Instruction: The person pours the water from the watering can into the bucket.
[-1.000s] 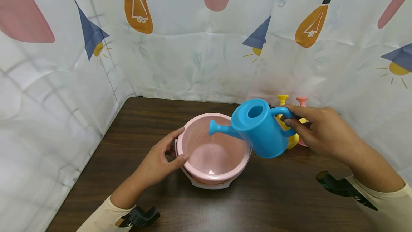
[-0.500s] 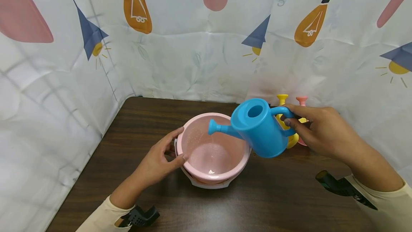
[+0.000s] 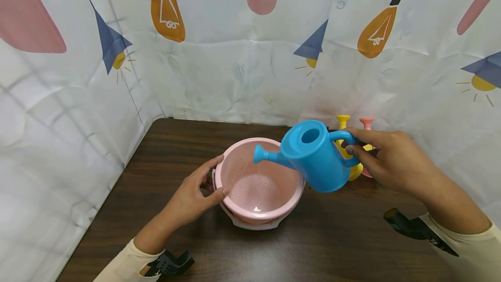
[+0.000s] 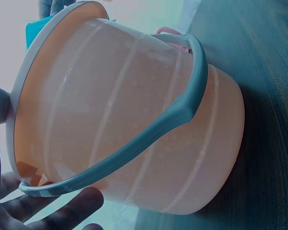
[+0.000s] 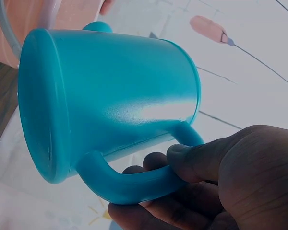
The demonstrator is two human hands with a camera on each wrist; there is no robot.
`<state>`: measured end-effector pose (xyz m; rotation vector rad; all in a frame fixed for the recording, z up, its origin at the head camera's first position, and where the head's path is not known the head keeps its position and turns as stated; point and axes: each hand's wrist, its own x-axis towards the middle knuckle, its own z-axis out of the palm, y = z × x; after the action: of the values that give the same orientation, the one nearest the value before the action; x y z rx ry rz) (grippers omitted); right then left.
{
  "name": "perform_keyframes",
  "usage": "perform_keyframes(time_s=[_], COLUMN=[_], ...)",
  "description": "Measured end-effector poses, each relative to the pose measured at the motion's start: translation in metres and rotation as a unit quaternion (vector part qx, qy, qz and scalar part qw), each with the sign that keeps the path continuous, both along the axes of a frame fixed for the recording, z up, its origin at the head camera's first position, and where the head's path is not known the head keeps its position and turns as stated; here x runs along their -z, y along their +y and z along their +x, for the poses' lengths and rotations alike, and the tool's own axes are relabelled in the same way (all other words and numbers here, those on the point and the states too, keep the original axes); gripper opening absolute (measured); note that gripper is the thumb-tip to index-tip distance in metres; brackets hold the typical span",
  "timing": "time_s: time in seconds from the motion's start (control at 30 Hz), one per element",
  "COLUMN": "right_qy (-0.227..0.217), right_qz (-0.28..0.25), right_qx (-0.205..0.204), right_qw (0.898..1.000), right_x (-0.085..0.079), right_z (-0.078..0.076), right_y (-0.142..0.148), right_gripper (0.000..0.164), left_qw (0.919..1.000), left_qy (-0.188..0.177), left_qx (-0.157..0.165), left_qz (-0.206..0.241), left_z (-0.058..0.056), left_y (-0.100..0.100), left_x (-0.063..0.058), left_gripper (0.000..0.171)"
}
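A pink bucket (image 3: 258, 212) with a pale grey handle (image 4: 134, 143) stands upright on the table. My left hand (image 3: 197, 193) grips its left rim, thumb over the edge and other fingers along the outer side. Above the bucket's right side, my right hand (image 3: 385, 156) holds a blue watering can (image 3: 317, 160) by its loop handle (image 5: 129, 187), the thumb pressed on top and fingers curled beneath. The can tilts left, its spout (image 3: 261, 155) over the bucket's opening. Fine streaks of water fall from the spout, and the bucket's bottom glistens with small bubbles.
Behind the blue can stand a yellow watering can (image 3: 355, 171) and a pink watering can (image 3: 367, 122), both partly hidden. A dark wooden table (image 3: 164, 156) meets a printed cloth (image 3: 235, 86) along its back and left edges.
Both hands, the bucket and the blue can keep nearly the same places. Water keeps falling from the spout.
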<state>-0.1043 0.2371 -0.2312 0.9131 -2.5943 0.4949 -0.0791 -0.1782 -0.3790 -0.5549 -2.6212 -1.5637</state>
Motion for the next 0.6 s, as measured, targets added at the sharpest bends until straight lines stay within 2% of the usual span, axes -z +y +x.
perform_keyframes(time_s=[0.6], right_qy=[-0.009], right_qz=[0.002], right_qx=[0.006], right_qw=[1.000], right_x=[-0.0005], right_z=[0.0015], right_y=[-0.0006], right_gripper=[0.043], left_qw=[1.0000], left_qy=[0.007], left_qx=[0.002], left_qz=[0.003], left_z=[0.0003], left_y=[-0.0001], left_x=[0.0002], left_gripper=[0.072])
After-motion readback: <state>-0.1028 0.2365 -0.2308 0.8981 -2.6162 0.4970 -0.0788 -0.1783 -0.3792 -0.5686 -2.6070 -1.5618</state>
